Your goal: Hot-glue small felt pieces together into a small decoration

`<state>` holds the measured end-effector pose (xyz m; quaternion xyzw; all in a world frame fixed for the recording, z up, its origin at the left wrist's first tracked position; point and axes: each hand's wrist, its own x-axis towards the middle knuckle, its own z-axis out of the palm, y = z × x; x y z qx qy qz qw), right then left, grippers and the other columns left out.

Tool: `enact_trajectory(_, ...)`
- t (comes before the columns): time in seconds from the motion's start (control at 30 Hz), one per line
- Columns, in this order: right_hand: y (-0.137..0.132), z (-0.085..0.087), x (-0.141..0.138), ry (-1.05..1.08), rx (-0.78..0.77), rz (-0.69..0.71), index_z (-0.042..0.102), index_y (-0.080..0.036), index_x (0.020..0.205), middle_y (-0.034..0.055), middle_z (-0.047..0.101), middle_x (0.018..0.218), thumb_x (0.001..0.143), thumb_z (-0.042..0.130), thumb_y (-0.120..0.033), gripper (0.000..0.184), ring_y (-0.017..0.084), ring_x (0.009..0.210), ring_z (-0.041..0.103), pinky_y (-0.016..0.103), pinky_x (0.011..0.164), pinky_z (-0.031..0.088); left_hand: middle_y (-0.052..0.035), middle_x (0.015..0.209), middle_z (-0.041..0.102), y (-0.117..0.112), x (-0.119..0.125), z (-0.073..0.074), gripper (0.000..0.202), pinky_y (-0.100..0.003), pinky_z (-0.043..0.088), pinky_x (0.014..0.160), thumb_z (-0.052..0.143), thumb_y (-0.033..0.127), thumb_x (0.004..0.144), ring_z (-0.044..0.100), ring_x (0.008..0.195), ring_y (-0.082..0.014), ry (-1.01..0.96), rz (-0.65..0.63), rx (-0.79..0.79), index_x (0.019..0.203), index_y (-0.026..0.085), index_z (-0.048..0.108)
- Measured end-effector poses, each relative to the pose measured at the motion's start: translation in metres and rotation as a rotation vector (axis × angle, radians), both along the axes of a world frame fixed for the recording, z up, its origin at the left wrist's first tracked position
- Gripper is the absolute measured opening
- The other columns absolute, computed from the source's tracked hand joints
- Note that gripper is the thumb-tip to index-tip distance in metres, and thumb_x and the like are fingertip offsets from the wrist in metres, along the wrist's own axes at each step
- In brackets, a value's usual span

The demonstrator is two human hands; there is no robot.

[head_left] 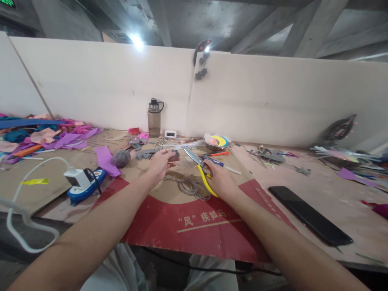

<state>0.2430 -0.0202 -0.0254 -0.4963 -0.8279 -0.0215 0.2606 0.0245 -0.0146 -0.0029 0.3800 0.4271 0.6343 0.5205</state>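
Observation:
My left hand (162, 161) is closed round a small dark grey felt piece (175, 154), held just above the cardboard sheet (182, 220). My right hand (221, 180) grips yellow-handled scissors (197, 163); the blades are parted and point up-left toward the grey piece. A loose coil of grey yarn (189, 186) lies on the cardboard between my two hands. A grey yarn ball (120, 157) sits to the left of my left hand.
A black phone (309, 214) lies at the right. At the left are a blue and white glue gun (83, 182) with a white cable, and piles of coloured felt scraps (45, 135). A water bottle (154, 118), a small clock (170, 133) and a bowl (216, 142) stand by the white partition.

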Motion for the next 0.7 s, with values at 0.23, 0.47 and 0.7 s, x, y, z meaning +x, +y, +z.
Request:
enact_trajectory(0.23,-0.0013,0.0034,-0.0006,-0.055,-0.046,-0.083,0.052,-0.023,0.113,0.0068,0.068,0.086,0.08,0.05,-0.031,0.034,0.022,0.074,0.062,0.026,0.059,0.036,-0.0085,0.07,0.066,0.002,0.0,-0.0012,0.009,-0.02,0.051,0.057,0.062,0.002,0.069,0.062,0.058,-0.0105,0.018,-0.039,0.059,0.075,0.008,0.058)
enact_trajectory(0.47,0.0008,-0.0008,0.0001,-0.033,-0.116,-0.077,0.056,-0.023,0.11,0.0066,0.068,0.082,0.077,0.056,-0.03,0.034,0.019,0.07,0.062,0.024,0.055,0.034,-0.0095,0.076,0.067,0.003,-0.0029,0.0024,0.02,-0.027,0.054,0.063,0.053,0.002,0.075,0.067,0.068,-0.0156,-0.045,-0.03,0.052,0.094,0.01,0.054)
enact_trajectory(0.7,-0.0038,0.0002,-0.0037,0.126,-0.237,0.038,0.057,-0.023,0.11,0.0034,0.068,0.08,0.073,0.061,-0.037,0.04,0.017,0.068,0.062,0.023,0.059,0.04,-0.0081,0.073,0.066,0.0072,-0.0059,-0.0004,0.011,-0.027,0.052,0.067,0.059,0.004,0.07,0.065,0.067,-0.0138,-0.043,-0.037,0.089,0.078,0.011,0.055)
